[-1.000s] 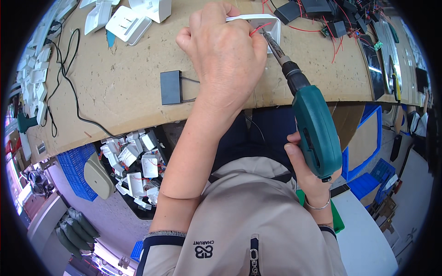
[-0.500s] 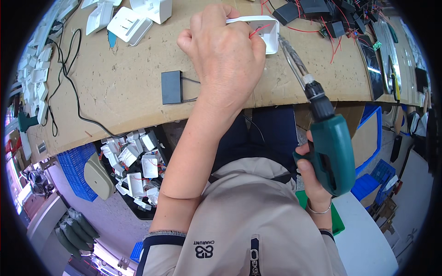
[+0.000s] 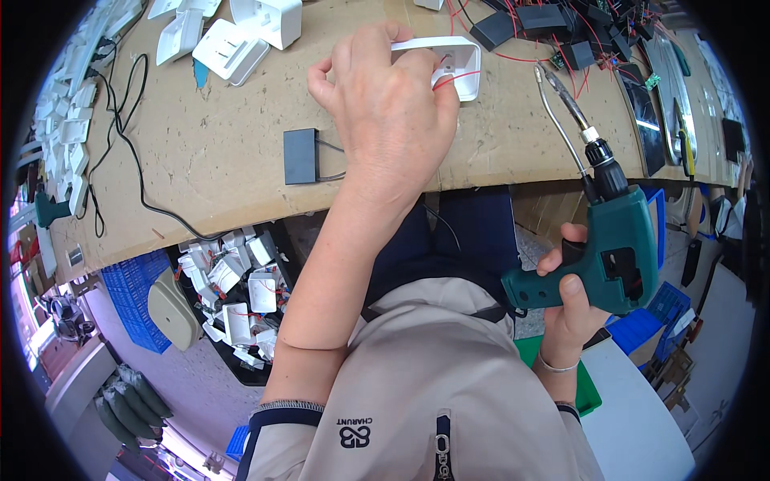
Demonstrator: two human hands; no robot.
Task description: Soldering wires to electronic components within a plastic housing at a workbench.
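Note:
My left hand [image 3: 389, 100] is closed over a white plastic housing [image 3: 469, 76] on the tabletop, its fingers reaching into the open box. A red wire [image 3: 461, 77] sticks out of the housing beside my thumb. My right hand [image 3: 569, 297] grips a green soldering gun [image 3: 622, 252] by its handle. The gun's metal tip and thin solder-feed tube point up toward the table's far side, to the right of the housing and apart from it. Below my left wrist lies a dark rectangular block [image 3: 301, 156] with two grey leads running under the wrist.
White plug housings [image 3: 231, 50] lie at the upper left, and a black cable [image 3: 138, 160] trails over the table [image 3: 200, 152]. Black modules with red wires [image 3: 541, 20] are heaped at the upper right. A bin of white housings [image 3: 233, 293] stands below the table edge.
The soldering gun in my right hand has swung right, and its tip has left the housing's right side. My left hand stays on the housing; the red wire now lies lower across it.

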